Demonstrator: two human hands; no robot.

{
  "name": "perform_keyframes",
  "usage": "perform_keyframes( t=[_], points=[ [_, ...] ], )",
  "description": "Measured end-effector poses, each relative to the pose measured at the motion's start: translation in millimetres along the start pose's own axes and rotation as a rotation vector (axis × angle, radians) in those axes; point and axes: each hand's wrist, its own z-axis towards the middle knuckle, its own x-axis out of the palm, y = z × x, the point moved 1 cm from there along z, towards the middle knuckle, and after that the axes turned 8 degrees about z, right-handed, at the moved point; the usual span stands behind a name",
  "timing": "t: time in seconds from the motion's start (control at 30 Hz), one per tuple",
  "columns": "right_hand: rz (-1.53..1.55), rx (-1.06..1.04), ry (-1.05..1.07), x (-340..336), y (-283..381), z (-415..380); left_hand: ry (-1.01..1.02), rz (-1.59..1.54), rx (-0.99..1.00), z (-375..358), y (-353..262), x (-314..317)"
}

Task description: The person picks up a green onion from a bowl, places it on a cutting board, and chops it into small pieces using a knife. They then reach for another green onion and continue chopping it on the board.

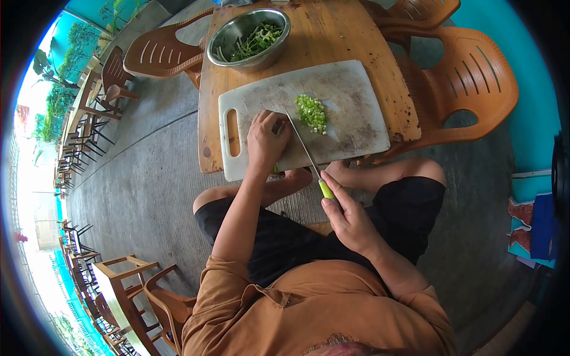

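My right hand [355,224] is closed around the green handle of a kitchen knife [306,146]. The blade slants up and left across a white cutting board [249,98], its tip beside my left hand. Fingers curled, my left hand [268,141] presses on the board just left of the blade. A bit of green onion [276,168] shows at the lower edge of that hand; the rest under the fingers is hidden. Right of the blade lies a small pile of chopped green onion [311,113].
A metal bowl [258,62] of cut greens stands behind the board on the wooden table [332,29]. Brown plastic chairs [475,77] stand to the right, another chair [160,53] to the left. My crossed legs are below the board's near edge.
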Motion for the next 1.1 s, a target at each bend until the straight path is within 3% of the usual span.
perform_keyframes(
  t=[0.37,0.67,0.73,0.87,1.1],
  points=[
    [0.000,-0.028,-0.005,0,-2,3,-0.010,-0.029,0.002,0,1,0],
    [-0.011,0.092,0.007,1,-4,22,0.014,-0.037,0.005,0,1,0],
    [-0.017,-0.012,-0.014,0,-9,24,0.007,-0.042,-0.002,1,0,0],
    [-0.051,0.047,-0.007,1,0,9,-0.005,0.013,0.000,0,1,0],
    [-0.128,-0.137,-0.048,3,-5,21,-0.042,0.021,0.024,0,-2,1]
  ],
)
